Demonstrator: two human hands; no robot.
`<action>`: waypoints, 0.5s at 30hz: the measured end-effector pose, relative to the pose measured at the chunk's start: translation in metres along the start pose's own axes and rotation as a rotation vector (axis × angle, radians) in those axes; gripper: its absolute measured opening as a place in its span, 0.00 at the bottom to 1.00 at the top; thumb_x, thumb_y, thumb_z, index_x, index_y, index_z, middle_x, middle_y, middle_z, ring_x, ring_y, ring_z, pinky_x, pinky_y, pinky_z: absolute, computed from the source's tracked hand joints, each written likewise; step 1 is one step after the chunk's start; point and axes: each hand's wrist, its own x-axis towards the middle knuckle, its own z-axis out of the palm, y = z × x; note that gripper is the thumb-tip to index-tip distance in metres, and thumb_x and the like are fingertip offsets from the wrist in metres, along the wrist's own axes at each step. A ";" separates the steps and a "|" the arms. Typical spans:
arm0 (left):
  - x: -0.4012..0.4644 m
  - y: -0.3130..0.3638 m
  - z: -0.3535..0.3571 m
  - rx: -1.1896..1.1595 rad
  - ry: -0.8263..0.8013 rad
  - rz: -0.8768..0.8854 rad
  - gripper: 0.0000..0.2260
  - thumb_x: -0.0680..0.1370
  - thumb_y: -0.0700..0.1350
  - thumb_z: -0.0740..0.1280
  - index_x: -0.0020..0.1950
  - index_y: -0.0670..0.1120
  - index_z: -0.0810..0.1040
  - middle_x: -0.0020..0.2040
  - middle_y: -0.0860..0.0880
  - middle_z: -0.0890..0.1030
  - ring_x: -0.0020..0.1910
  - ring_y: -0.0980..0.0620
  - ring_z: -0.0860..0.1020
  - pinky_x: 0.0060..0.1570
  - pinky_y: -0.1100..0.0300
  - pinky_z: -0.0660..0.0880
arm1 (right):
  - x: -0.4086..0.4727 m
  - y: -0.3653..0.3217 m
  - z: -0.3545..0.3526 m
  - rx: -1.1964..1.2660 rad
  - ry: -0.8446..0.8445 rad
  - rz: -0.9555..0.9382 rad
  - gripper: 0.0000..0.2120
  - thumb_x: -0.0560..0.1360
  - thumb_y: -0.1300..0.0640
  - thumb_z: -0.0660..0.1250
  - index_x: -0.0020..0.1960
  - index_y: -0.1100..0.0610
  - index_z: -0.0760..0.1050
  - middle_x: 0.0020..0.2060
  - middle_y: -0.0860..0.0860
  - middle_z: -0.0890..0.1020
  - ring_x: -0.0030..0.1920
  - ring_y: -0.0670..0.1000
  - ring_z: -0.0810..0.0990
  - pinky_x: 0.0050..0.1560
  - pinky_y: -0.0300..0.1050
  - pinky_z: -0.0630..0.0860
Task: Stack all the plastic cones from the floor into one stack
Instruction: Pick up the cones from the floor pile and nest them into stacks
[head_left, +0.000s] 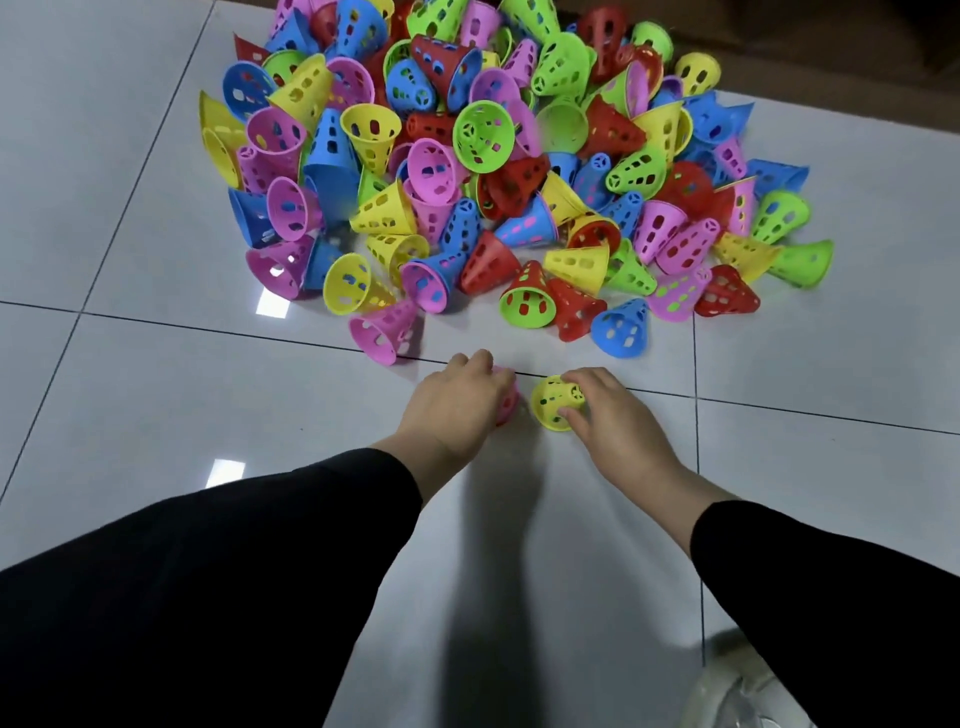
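A big heap of perforated plastic cones (493, 156) in pink, blue, yellow, green and red covers the floor at the top of the head view. In front of it, my right hand (618, 415) grips a yellow cone (551, 402) by its narrow end, wide mouth turned left. My left hand (457, 402) is closed over a pink cone (508, 402), mostly hidden under the palm, just left of the yellow one. The two cones lie a short gap apart. A loose pink cone (384, 332) lies tipped over left of my hands.
The floor is glossy pale tile (156, 415) with dark grout lines. A dark wall base (831, 47) runs along the top right. A translucent plastic object (743, 686) sits at the bottom right by my sleeve.
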 end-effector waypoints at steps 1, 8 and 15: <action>0.006 0.002 -0.004 0.040 -0.046 -0.013 0.09 0.78 0.42 0.63 0.58 0.47 0.73 0.54 0.45 0.72 0.54 0.41 0.72 0.38 0.53 0.65 | 0.004 0.001 -0.001 -0.009 0.001 0.008 0.18 0.78 0.57 0.70 0.66 0.56 0.74 0.61 0.52 0.76 0.57 0.56 0.78 0.54 0.48 0.74; 0.031 -0.001 -0.009 -0.204 -0.046 -0.059 0.20 0.77 0.45 0.66 0.68 0.46 0.67 0.64 0.43 0.70 0.59 0.39 0.74 0.50 0.45 0.75 | 0.045 0.004 -0.025 0.066 0.279 0.146 0.23 0.77 0.43 0.68 0.63 0.58 0.76 0.59 0.55 0.76 0.60 0.57 0.74 0.58 0.53 0.73; 0.110 -0.004 -0.023 -0.439 0.296 -0.337 0.20 0.81 0.57 0.62 0.65 0.44 0.72 0.56 0.42 0.78 0.55 0.39 0.77 0.50 0.49 0.73 | 0.109 0.044 -0.049 0.436 0.141 0.786 0.40 0.75 0.37 0.68 0.77 0.60 0.60 0.69 0.60 0.72 0.65 0.61 0.75 0.61 0.53 0.75</action>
